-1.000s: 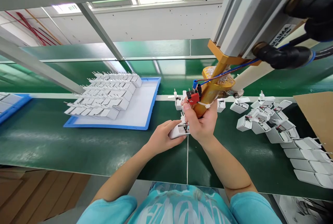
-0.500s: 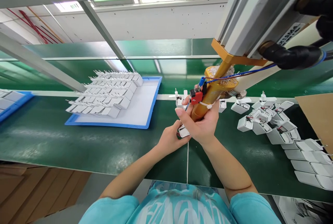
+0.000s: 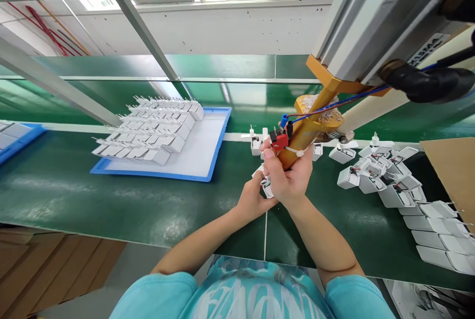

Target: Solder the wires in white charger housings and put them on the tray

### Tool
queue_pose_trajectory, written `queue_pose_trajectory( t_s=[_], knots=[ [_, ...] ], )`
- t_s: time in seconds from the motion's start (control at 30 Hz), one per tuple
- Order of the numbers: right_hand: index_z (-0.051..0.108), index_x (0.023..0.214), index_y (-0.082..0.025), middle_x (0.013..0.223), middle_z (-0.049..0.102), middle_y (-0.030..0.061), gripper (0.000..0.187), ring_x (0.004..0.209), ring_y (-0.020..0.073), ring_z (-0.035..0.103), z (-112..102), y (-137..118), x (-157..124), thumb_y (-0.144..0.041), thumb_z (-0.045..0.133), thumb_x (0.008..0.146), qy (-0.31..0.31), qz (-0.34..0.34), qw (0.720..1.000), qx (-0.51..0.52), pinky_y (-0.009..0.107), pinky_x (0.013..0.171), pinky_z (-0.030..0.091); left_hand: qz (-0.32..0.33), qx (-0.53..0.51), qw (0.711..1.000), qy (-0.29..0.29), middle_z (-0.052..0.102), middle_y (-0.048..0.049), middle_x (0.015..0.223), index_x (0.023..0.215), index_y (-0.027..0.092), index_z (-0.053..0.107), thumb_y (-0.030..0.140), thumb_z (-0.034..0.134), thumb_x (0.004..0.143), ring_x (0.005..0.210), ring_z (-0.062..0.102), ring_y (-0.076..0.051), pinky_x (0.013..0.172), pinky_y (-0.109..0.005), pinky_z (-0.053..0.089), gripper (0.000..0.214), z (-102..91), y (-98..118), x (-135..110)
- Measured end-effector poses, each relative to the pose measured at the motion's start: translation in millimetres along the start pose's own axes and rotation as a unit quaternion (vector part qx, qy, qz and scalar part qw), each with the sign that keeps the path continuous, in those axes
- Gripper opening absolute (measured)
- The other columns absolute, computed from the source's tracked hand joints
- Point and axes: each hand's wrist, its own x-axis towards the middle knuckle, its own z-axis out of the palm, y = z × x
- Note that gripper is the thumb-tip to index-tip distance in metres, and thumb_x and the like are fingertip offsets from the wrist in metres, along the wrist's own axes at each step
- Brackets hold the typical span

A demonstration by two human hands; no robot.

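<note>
My right hand (image 3: 293, 180) is closed around the yellow cylindrical tool (image 3: 309, 133), with its thumb just below the red switch (image 3: 279, 140). The tool's lower tip is hidden behind that hand. Just to the left, my left hand (image 3: 253, 201) pinches a small white plug adapter housing (image 3: 267, 189), whose inside is exposed. This housing sits under the right hand, which partly covers it. Behind the hands, another white adapter (image 3: 255, 147) stands on the green bench (image 3: 208, 210).
A blue-rimmed tray (image 3: 218, 146) at the left holds rows of white adapters (image 3: 156, 131). More opened adapters (image 3: 382, 170) are heaped at the right, near a cardboard sheet (image 3: 451, 165). Overhead, a metal cylinder (image 3: 374, 17) with cables slants down to the tool.
The left hand has shifted slightly right and down, and the housing has turned, so more of its inside shows. The right hand keeps its grip on the tool.
</note>
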Motion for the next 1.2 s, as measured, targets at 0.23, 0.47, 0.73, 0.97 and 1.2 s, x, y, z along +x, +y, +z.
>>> queue_pose_trajectory(
  t_s=[0.23,0.47,0.73,0.97,1.2],
  knots=[
    [0.040,0.092,-0.028,0.055,0.045,-0.0115,0.024,0.044,0.0100,0.044,-1,1,1,-0.026,0.062,0.081,-0.007,0.007,1.000,0.004,0.029,0.053,0.049,-0.018,-0.005,1.000,0.002,0.072,-0.0044,0.084,0.093,0.020,0.053,0.043,0.072,0.072,0.079,0.071,-0.024,0.064,-0.032,0.056,0.036,-0.7,0,0],
    [0.042,0.089,-0.027,0.062,0.048,-0.0087,0.031,0.053,0.0109,0.049,-3,1,6,-0.033,0.069,0.078,-0.003,-0.019,1.000,-0.006,0.029,0.055,0.049,-0.029,-0.008,0.999,-0.023,0.073,-0.0050,0.085,0.100,0.019,0.054,0.042,0.069,0.074,0.072,0.070,-0.022,0.060,-0.029,0.053,0.037,-5.7,3,2],
    [0.043,0.107,-0.027,0.079,0.061,-0.0036,0.030,0.044,0.0068,0.046,-5,7,14,-0.044,0.058,0.088,-0.012,-0.039,0.997,0.059,0.023,0.043,0.042,-0.087,0.045,0.992,-0.076,0.061,0.0061,0.067,0.085,0.020,0.051,0.046,0.069,0.076,0.056,0.056,-0.012,0.052,-0.021,0.042,0.032,-33.3,-10,1],
    [0.042,0.103,-0.029,0.079,0.063,-0.0045,0.026,0.041,0.0061,0.046,-5,6,19,-0.044,0.058,0.089,0.024,-0.035,0.999,0.032,0.026,0.048,0.050,-0.013,0.102,0.983,-0.154,0.070,-0.0086,0.107,0.112,0.019,0.064,0.044,0.073,0.077,0.096,0.066,-0.024,0.085,-0.035,0.053,0.043,-55.3,-50,0],
    [0.042,0.104,-0.031,0.066,0.055,-0.0084,0.027,0.046,0.0095,0.051,-6,12,22,-0.039,0.061,0.086,0.036,-0.046,0.998,0.020,0.030,0.054,0.055,0.119,0.121,0.981,-0.093,0.065,-0.0133,0.127,0.125,0.020,0.058,0.036,0.070,0.085,0.119,0.061,-0.024,0.103,-0.042,0.050,0.045,-67.3,-66,-6]
  ],
)
